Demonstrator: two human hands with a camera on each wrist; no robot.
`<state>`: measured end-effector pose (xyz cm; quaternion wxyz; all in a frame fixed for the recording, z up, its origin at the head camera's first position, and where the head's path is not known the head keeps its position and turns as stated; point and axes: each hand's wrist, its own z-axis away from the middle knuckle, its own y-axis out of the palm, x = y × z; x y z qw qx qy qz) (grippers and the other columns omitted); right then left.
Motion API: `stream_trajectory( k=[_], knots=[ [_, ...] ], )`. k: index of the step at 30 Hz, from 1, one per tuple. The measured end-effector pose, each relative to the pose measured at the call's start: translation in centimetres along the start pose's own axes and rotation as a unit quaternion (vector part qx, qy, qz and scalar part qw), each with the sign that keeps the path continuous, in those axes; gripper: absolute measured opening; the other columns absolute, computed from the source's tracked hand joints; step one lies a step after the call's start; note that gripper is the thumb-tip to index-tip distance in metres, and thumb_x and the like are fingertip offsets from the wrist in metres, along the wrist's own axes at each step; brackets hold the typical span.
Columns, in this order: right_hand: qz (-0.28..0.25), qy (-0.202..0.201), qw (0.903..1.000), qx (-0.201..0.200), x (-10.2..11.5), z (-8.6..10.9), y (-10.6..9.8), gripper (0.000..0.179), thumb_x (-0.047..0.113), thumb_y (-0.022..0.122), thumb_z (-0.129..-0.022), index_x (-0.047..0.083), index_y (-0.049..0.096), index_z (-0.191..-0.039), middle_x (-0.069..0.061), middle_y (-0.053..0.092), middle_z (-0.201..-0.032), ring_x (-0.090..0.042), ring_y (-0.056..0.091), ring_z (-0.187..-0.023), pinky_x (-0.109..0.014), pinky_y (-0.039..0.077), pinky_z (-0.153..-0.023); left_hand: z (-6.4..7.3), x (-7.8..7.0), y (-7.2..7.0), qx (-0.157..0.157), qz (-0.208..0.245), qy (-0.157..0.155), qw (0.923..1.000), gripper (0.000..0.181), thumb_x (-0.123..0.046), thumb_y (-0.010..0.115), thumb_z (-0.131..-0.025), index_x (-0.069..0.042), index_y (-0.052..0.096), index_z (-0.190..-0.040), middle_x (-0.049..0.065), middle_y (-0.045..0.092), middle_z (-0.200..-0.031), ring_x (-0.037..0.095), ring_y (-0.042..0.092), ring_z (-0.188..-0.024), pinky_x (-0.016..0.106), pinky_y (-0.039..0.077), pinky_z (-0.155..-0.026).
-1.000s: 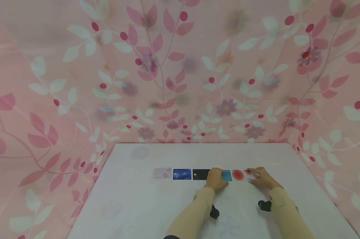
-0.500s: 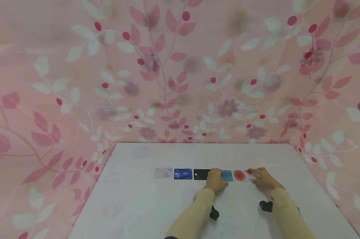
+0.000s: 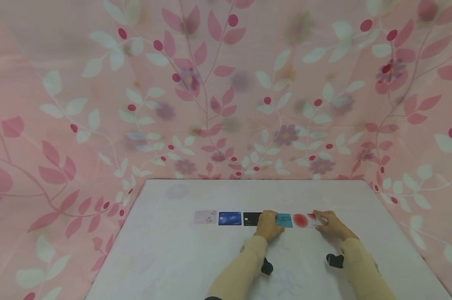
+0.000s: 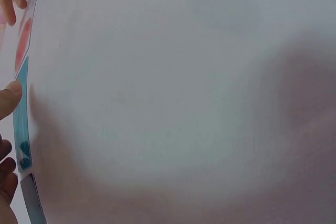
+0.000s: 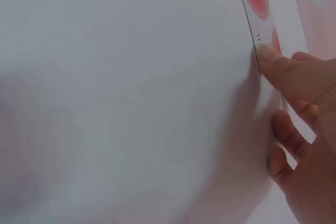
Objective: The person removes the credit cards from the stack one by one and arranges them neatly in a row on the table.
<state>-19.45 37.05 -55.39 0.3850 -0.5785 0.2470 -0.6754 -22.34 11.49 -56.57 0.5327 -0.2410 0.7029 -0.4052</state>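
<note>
In the head view, my left hand [image 3: 268,226] reaches over the teal card [image 3: 285,221], its thumb at the near edge and its fingers bent across the card's left part. The left wrist view shows that thumb [image 4: 10,95] on the teal card, with the other fingers curled beside it. My right hand [image 3: 333,227] grips the right end of a white card with a red circle [image 3: 300,221], thumb and index at opposite edges. Its thumb [image 5: 273,61] presses the card's corner in the right wrist view. The two cards lie end to end.
Leftward the row continues with a black card [image 3: 250,219], partly behind my left hand, a blue VIP card [image 3: 230,218] and a pale patterned card [image 3: 205,217]. All lie on a white table [image 3: 166,258]. Pink floral cloth [image 3: 226,104] hangs behind it.
My left hand has shifted slightly left, uncovering more of the teal card and covering more of the black one. The right hand stays at the red-circle card's end. The view has shifted slightly.
</note>
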Motion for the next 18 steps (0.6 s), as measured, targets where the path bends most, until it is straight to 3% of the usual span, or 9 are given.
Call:
stream_trajectory(
  k=[4, 7, 10, 13, 16, 18],
  knots=[
    [-0.051, 0.044, 0.9974, -0.028, -0.2, 0.8, 0.9, 0.066, 0.025, 0.063, -0.090, 0.000, 0.032, -0.143, -0.032, 0.035, -0.133, -0.049, 0.041, -0.115, -0.067, 0.035, -0.094, 0.2, 0.4, -0.1, -0.018, 0.012, 0.015, 0.9997, 0.046, -0.025, 0.083, -0.069, -0.003, 0.069, -0.107, 0.004, 0.067, -0.101, 0.016, 0.058, -0.098, 0.026, 0.047, -0.091],
    [-0.068, 0.047, 0.9939, -0.073, 0.0, 1.6, 1.7, 0.065, 0.027, 0.061, -0.091, 0.000, 0.032, -0.143, -0.032, 0.039, -0.132, -0.045, 0.045, -0.112, -0.064, 0.038, -0.093, 0.5, 0.7, 0.1, -0.026, 0.047, 0.005, 0.9985, 0.046, -0.023, 0.081, -0.070, -0.002, 0.068, -0.108, 0.006, 0.067, -0.104, 0.017, 0.057, -0.101, 0.028, 0.047, -0.092],
    [-0.060, -0.005, 0.9860, -0.156, 0.4, 2.4, 2.6, 0.056, 0.019, 0.061, -0.090, -0.005, 0.040, -0.136, -0.032, 0.051, -0.119, -0.043, 0.053, -0.103, -0.058, 0.045, -0.087, 1.0, 0.8, 0.1, -0.030, 0.089, -0.014, 0.9955, 0.046, -0.023, 0.080, -0.072, -0.001, 0.066, -0.111, 0.006, 0.065, -0.107, 0.019, 0.057, -0.104, 0.030, 0.046, -0.095],
    [-0.052, -0.054, 0.9694, -0.234, 0.9, 3.1, 3.4, 0.048, 0.010, 0.063, -0.087, -0.009, 0.048, -0.128, -0.030, 0.058, -0.108, -0.041, 0.058, -0.093, -0.051, 0.050, -0.080, 1.4, 0.9, -0.1, -0.046, 0.112, -0.014, 0.9925, 0.045, -0.022, 0.079, -0.073, 0.000, 0.066, -0.111, 0.008, 0.065, -0.108, 0.022, 0.056, -0.106, 0.033, 0.046, -0.096],
    [-0.048, -0.079, 0.9542, -0.285, 1.5, 3.4, 4.1, 0.046, 0.005, 0.065, -0.083, -0.011, 0.051, -0.123, -0.028, 0.061, -0.101, -0.040, 0.060, -0.086, -0.044, 0.054, -0.073, 1.8, 0.9, -0.4, -0.060, 0.125, -0.010, 0.9903, 0.045, -0.022, 0.079, -0.074, 0.000, 0.065, -0.112, 0.009, 0.064, -0.110, 0.023, 0.056, -0.109, 0.034, 0.045, -0.098],
    [-0.047, -0.081, 0.9491, -0.301, 1.9, 3.7, 4.5, 0.045, 0.004, 0.067, -0.082, -0.011, 0.052, -0.122, -0.027, 0.062, -0.100, -0.039, 0.060, -0.085, -0.042, 0.054, -0.071, 2.1, 0.9, -0.7, -0.066, 0.133, -0.007, 0.9888, 0.045, -0.022, 0.078, -0.075, 0.000, 0.064, -0.112, 0.010, 0.064, -0.112, 0.025, 0.055, -0.110, 0.036, 0.044, -0.099]
  ],
)
